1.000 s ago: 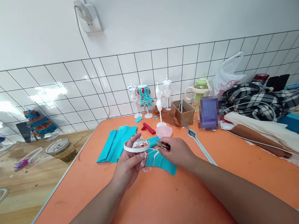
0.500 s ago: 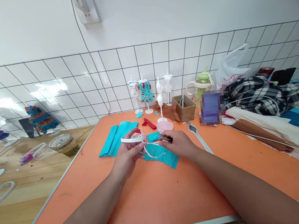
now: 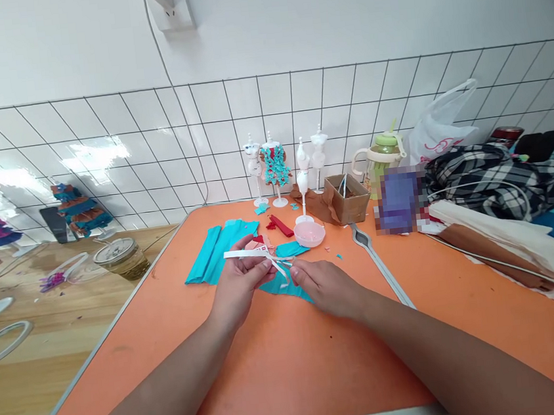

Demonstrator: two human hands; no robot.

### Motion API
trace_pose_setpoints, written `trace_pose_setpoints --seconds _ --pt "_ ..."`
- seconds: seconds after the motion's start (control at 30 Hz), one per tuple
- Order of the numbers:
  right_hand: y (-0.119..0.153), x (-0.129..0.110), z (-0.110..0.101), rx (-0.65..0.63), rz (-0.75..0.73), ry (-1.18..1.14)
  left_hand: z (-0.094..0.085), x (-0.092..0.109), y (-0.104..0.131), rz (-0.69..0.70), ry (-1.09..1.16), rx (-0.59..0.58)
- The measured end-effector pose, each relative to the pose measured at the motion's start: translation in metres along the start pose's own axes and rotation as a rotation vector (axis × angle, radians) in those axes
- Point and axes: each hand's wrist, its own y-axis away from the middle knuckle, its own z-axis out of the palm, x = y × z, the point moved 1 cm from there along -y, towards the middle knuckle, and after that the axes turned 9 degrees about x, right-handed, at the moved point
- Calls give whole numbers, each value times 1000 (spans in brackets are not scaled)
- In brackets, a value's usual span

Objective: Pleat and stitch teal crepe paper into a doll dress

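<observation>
My left hand [image 3: 241,276] pinches a narrow white tape roll [image 3: 245,254], seen nearly edge-on, with loose white strips [image 3: 280,270] hanging at its right side. Close by on the right, my right hand [image 3: 327,286] is closed around small scissors [image 3: 287,263]. The palm hides their dark handle, and only slim greyish tips show near the strips. Beneath and behind both hands lie turquoise crepe paper pieces [image 3: 226,242]. Just beyond them are a pink bowl [image 3: 309,234] and a red rolled paper piece [image 3: 281,225].
Several small white dress forms [image 3: 303,178] stand along the tiled wall, one dressed in turquoise ruffles. A cardboard box [image 3: 348,200], a green-lidded bottle [image 3: 383,160] and plaid cloth [image 3: 481,169] are at the right. A lidded jar [image 3: 121,258] sits on the wooden table at left.
The right hand has turned and come nearer the tape strips; the scissors' dark handle, visible before, is now hidden. The camera view has shifted slightly left.
</observation>
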Motion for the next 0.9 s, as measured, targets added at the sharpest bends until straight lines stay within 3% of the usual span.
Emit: trace_pose_setpoints --seconds 0.27,0.9 --pt "1 0 6 -12 39 -29 2 1 3 -21 -23 -19" --pt "1 -4 14 65 32 -61 13 -1 12 80 -65 -33"
